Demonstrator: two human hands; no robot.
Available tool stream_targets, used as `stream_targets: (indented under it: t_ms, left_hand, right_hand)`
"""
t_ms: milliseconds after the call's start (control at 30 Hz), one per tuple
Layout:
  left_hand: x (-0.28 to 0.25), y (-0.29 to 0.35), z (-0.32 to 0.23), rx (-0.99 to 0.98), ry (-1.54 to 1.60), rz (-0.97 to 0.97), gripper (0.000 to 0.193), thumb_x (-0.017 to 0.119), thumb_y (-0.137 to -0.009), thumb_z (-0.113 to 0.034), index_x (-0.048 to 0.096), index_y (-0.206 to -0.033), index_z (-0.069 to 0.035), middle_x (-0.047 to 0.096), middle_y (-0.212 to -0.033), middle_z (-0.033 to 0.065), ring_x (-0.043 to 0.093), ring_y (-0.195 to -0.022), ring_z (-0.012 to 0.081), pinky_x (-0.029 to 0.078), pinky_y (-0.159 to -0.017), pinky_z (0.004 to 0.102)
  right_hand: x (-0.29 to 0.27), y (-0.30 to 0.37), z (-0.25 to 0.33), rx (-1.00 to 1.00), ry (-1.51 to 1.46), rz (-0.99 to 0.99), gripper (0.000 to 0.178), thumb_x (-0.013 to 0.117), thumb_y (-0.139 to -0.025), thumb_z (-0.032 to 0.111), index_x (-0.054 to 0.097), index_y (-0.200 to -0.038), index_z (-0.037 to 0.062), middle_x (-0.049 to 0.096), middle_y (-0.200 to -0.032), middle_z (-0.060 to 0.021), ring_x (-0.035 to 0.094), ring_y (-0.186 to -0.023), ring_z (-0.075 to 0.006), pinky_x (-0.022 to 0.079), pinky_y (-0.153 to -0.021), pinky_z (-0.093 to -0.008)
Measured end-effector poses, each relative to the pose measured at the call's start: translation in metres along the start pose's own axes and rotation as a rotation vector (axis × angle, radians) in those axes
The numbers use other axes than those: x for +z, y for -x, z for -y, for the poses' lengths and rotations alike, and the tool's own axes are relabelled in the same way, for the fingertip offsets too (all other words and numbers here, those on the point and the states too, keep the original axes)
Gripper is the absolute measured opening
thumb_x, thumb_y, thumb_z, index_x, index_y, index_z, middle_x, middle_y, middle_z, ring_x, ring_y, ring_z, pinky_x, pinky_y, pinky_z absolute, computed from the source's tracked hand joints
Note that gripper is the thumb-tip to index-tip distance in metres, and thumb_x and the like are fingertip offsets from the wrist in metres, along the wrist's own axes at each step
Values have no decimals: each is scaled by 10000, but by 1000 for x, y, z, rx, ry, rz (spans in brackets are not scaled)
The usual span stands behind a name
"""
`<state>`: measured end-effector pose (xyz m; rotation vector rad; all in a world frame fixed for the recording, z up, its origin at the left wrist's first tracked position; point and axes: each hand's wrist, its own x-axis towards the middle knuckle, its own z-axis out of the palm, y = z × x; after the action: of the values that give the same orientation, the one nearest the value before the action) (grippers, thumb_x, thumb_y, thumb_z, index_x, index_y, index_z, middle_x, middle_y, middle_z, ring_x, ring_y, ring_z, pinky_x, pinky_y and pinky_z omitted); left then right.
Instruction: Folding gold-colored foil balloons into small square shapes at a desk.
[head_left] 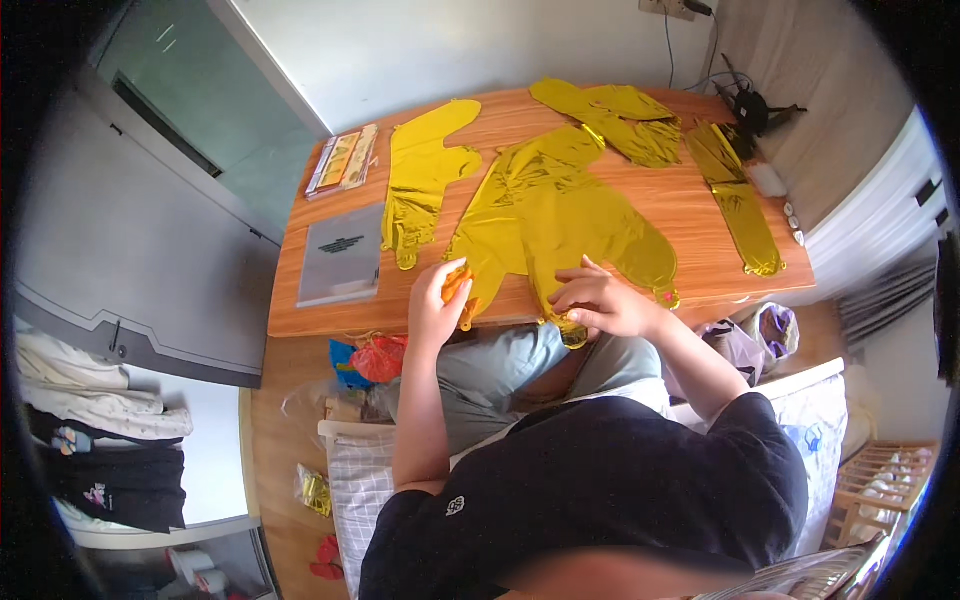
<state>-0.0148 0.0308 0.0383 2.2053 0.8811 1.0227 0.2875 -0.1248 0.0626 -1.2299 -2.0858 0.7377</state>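
A large, flat gold foil balloon point(580, 215) lies across the middle of the table, its lower end reaching the near edge. My left hand point(437, 303) is closed round a bunched, orange-tinted piece of that foil at the near edge. Over the balloon's lower right part, my right hand point(608, 303) has its fingers bent, thumb and fingertips pinching near the foil's bottom tip; the exact contact is partly hidden. Another flat gold foil balloon point(420, 175) lies to the left. Further ones lie at the back, a crossed foil piece point(625, 115), and at the right, a narrow foil strip point(738, 200).
A clear grey folder point(342, 255) and a stack of booklets point(345, 160) lie on the table's left. At the back right stands a black device with cables point(752, 108). Red and blue plastic bags point(378, 357) sit below the table edge, and a bag point(775, 332) at right.
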Motion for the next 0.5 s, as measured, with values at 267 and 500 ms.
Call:
stream_targets:
  t_ms: [267,500]
  left_hand:
    - [7,-2,18,-117,207,-66,291,675,-974,-112,687,-1253,-31,702,-1219,99,638,-1159,197,474,-1013,357]
    - [10,-6,0,-100,354,-164,242,644,-981,-34,662,-1220,2,680,-1248,106,627,-1178,206,474,-1022,354]
  right_hand:
    - [-5,10,-6,-25,-79,-68,352,578,-1056,374,708,-1177,70,698,-1274,-89,461,-1430,-393,146,-1206,-697]
    - [-118,127,-50,527,456,-833,195,680,-941,138,743,-1091,29,729,-1124,-175,667,-1127,-353,518,-1006,-424]
